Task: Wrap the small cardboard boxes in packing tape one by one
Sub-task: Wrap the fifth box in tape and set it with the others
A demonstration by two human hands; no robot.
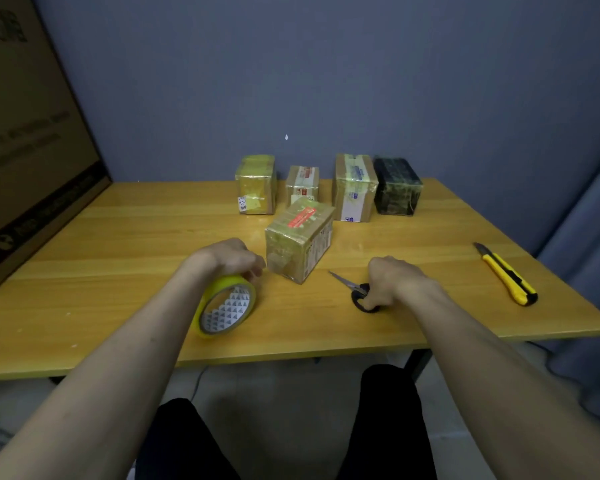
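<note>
A small cardboard box (300, 239) with a red label and glossy tape lies at the table's middle, turned at an angle. My left hand (231, 258) grips the top of a yellow tape roll (226, 306) that stands tilted on the table just left of the box. My right hand (394, 280) holds the black handles of scissors (352, 289) whose blades lie on the table and point left toward the box. Behind stand several more boxes: a yellow-taped one (256, 184), a small one (302, 184), a taller one (354, 187) and a dark one (398, 186).
A yellow utility knife (508, 275) lies near the right edge of the wooden table (118, 258). A large cardboard carton (25, 133) leans at the left. A grey wall runs behind the table, and my legs show below its front edge.
</note>
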